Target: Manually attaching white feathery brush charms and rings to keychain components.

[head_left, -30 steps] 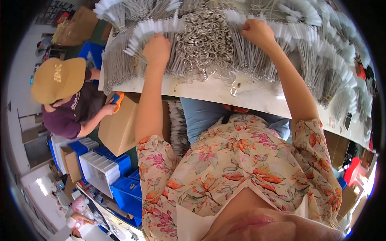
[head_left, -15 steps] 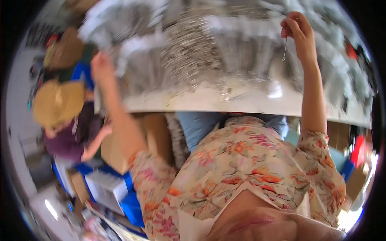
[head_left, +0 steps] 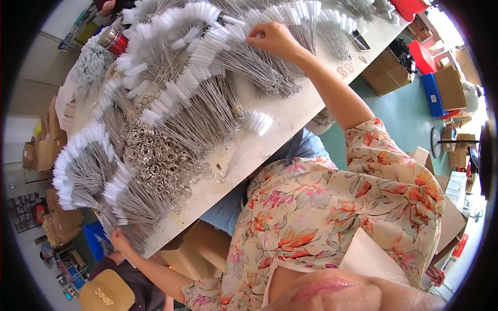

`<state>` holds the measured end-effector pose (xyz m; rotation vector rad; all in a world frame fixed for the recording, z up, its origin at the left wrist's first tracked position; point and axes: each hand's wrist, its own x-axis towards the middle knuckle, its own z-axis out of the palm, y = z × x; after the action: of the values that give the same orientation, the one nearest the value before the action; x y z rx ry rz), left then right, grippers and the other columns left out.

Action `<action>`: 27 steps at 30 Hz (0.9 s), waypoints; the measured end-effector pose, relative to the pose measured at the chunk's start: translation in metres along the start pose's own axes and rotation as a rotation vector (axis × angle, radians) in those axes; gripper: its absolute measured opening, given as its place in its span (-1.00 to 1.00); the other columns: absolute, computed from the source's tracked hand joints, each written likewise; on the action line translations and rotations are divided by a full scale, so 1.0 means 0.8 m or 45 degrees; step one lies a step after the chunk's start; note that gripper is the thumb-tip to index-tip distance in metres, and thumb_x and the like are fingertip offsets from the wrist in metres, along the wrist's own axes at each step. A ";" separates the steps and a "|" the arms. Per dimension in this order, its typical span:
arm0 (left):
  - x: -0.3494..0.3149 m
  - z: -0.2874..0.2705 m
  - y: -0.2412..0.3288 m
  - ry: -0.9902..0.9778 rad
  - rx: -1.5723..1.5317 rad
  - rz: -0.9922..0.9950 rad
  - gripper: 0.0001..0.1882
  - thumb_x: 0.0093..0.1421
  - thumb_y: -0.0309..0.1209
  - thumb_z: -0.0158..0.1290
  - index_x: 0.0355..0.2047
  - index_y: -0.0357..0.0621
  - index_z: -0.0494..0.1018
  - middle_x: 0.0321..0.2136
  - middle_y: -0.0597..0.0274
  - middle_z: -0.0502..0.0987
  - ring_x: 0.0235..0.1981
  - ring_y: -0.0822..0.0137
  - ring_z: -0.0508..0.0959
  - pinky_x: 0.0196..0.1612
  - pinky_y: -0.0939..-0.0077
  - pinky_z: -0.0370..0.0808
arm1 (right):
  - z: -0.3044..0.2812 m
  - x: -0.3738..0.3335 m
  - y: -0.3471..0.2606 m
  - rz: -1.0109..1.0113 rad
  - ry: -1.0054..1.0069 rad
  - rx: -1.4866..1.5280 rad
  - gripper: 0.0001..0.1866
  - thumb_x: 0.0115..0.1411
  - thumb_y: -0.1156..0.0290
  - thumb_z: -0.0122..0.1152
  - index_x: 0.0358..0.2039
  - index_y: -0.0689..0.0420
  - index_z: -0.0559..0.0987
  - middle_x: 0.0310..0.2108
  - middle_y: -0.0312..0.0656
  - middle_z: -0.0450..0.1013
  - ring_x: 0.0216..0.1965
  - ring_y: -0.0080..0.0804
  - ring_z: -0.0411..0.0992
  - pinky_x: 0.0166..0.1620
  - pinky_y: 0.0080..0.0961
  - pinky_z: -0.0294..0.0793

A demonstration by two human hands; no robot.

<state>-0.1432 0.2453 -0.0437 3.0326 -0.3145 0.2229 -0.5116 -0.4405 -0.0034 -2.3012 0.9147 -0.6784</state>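
Note:
Bundles of thin wire brushes with white bristle ends and looped wire handles cover the white table. Beside them is a heap of silvery metal rings. My left hand is at the table's left end, fingers closed beside a brush bundle; what they pinch is too small to make out. Over the far bundles, my right hand has its fingers curled together, and anything between them is hidden. A few brushes lie apart near the front edge, their wires reaching toward a loose ring.
A person in a tan cap is close below my left arm. A red-and-silver cup and a grey fluffy heap are at the far left. Cardboard boxes and a blue bin stand on the floor to the right.
The view has turned, so the table now runs diagonally. Earlier, my right hand held a thin looped wire hanging down; that wire no longer shows. My left hand is now at the table's left end.

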 end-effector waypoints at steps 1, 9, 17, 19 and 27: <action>0.000 0.000 -0.006 0.010 0.002 -0.005 -0.70 0.08 -0.25 0.00 -0.50 -0.29 0.49 -0.56 0.01 0.52 -0.53 0.14 0.50 -0.39 0.31 0.37 | 0.010 0.003 0.002 -0.003 -0.046 -0.088 -0.71 -0.08 0.15 0.17 -0.41 0.06 0.60 -0.48 -0.16 0.50 -0.37 -0.28 0.47 -0.25 -0.40 0.45; -0.017 -0.041 0.058 -0.046 0.011 0.029 -0.71 -0.02 -0.26 0.03 -0.49 -0.29 0.50 -0.51 -0.05 0.53 -0.48 0.06 0.51 -0.35 0.26 0.38 | -0.012 -0.006 0.014 0.045 -0.047 0.222 -0.72 -0.12 0.19 0.24 -0.48 0.15 0.60 -0.56 -0.17 0.50 -0.48 -0.40 0.47 -0.32 -0.53 0.44; -0.089 -0.024 0.053 0.050 -0.642 -0.158 -0.68 0.18 -0.36 -0.14 -0.15 -0.31 0.42 -0.36 0.03 0.50 -0.43 0.21 0.48 -0.35 0.41 0.41 | -0.182 0.008 0.138 0.216 0.843 0.915 -0.76 0.06 0.30 -0.09 -0.50 0.18 0.47 -0.69 -0.27 0.25 -0.71 -0.55 0.23 -0.67 -0.53 0.31; -0.096 -0.031 0.063 0.006 -0.885 -0.328 -0.69 0.20 -0.38 -0.18 -0.14 -0.30 0.42 -0.36 0.03 0.49 -0.45 0.26 0.46 -0.37 0.44 0.40 | -0.204 -0.010 0.145 0.504 0.893 0.412 -0.74 0.10 0.29 -0.09 -0.52 0.15 0.51 -0.69 -0.31 0.29 -0.70 -0.56 0.25 -0.61 -0.51 0.30; -0.127 -0.031 0.154 0.328 -0.614 -0.051 -0.68 0.27 -0.31 -0.19 -0.19 -0.25 0.47 -0.36 0.17 0.50 -0.49 0.36 0.38 -0.41 0.53 0.35 | -0.221 -0.041 0.352 1.172 0.556 -0.562 -0.60 -0.14 -0.04 0.19 -0.51 0.05 0.64 -0.53 -0.14 0.51 -0.45 -0.35 0.44 -0.30 -0.40 0.39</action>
<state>-0.2705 0.1478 -0.0261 2.4978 -0.2430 0.4558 -0.7690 -0.6428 -0.0717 -1.7375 2.2986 -0.5863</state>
